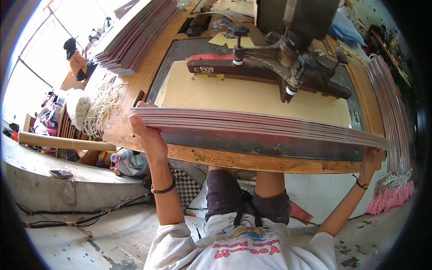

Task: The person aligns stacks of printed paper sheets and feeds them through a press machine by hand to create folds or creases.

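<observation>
We see the workbench carrying a press. A stack of sheets lies along its near edge. Our left hand clasps the stack's left end; our right hand clasps its right end.

Daylight from the window at upper left blows out white; fisheye bends the table edge, corners black.

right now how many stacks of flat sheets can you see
3: one stack held between the left hand and right hand, one pile far left on the table, one pile along its right edge. Others may be hidden.
</observation>
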Demonstrator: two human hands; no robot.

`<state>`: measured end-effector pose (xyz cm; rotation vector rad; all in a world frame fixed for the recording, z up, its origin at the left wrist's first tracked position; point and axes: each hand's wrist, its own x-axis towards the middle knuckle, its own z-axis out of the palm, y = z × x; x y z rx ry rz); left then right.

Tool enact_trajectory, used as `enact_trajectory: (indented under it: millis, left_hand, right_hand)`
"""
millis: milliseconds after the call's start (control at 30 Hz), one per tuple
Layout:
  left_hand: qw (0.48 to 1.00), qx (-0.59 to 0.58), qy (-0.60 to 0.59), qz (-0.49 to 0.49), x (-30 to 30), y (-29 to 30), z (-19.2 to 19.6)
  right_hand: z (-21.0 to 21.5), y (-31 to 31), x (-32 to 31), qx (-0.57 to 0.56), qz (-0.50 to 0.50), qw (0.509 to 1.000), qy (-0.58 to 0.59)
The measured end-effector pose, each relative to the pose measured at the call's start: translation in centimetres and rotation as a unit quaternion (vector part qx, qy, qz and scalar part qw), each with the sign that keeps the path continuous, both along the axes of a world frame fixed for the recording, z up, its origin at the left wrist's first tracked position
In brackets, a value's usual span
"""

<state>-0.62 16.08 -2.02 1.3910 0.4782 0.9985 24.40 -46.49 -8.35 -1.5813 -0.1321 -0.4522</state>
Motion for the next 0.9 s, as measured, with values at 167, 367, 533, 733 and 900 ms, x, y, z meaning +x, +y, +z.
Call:
enact_trajectory:
  millis: [167,367,533,733,900]
  left_hand:
    - [0.996,0.046,0.077,0.024,0.7,-0.4,-0.7]
    - [0.967,0.148,0.047,-0.204,-0.9,0.1,0.4]
    - [0.967,0.121,0.038,-0.220,-0.3,-0.4,0.9]
    - [0.965,0.107,0.059,-0.234,-0.4,-2.2,1.6]
    - [0.970,0.131,0.033,-0.203,-0.2,-3.0,0.8]
  right_hand:
    - [1.5,5.2,-3.5,-0.384,-0.031,0.923,0.004]
    - [4.3,9.6,-5.1,-0.237,0.100,0.964,-0.062]
    - [5.3,10.5,-5.7,-0.223,0.110,0.967,-0.054]
    - [4.5,9.4,-5.2,-0.126,0.122,0.984,-0.035]
    - [4.3,9.1,-5.0,-0.058,0.126,0.990,-0.022]
